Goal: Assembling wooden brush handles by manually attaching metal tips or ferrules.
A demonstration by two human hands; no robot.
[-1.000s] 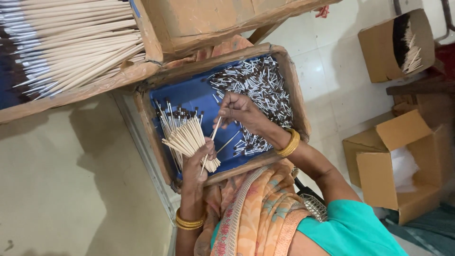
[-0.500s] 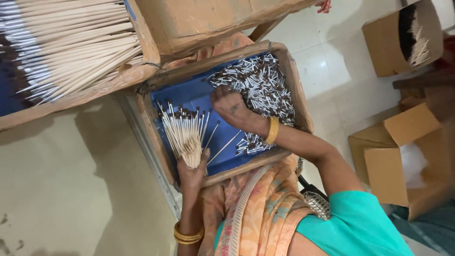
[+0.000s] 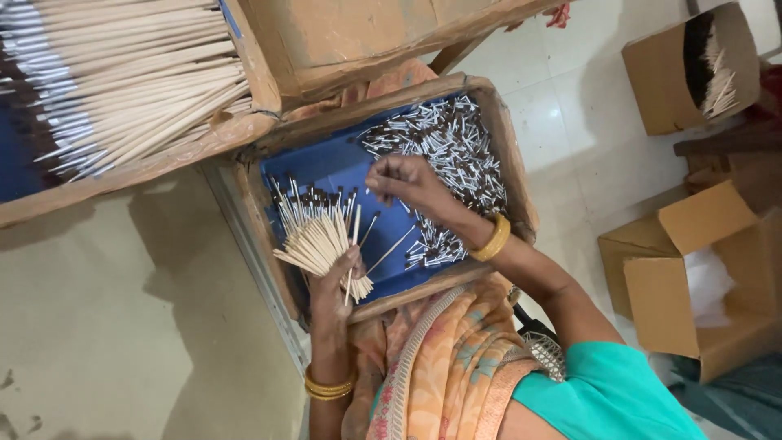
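Two hands, one tray.

1. Right hand: a second ago we have it at the bundle with a single stick; now it is back at the near-left edge of the heap of small silver-and-dark pieces. That stick appears delivered and the hand is fetching again. Fingers bunched narrow and pointing down; whether they pinch anything, we cannot tell. Wrist slightly bent, forearm running in from the near right.
2. Left hand: closed around the fanned bundle of thin wooden sticks, dark tips pointing far, held over the left half of the blue-lined cardboard tray.
3. Loose sticks: lying on the blue lining between bundle and heap.
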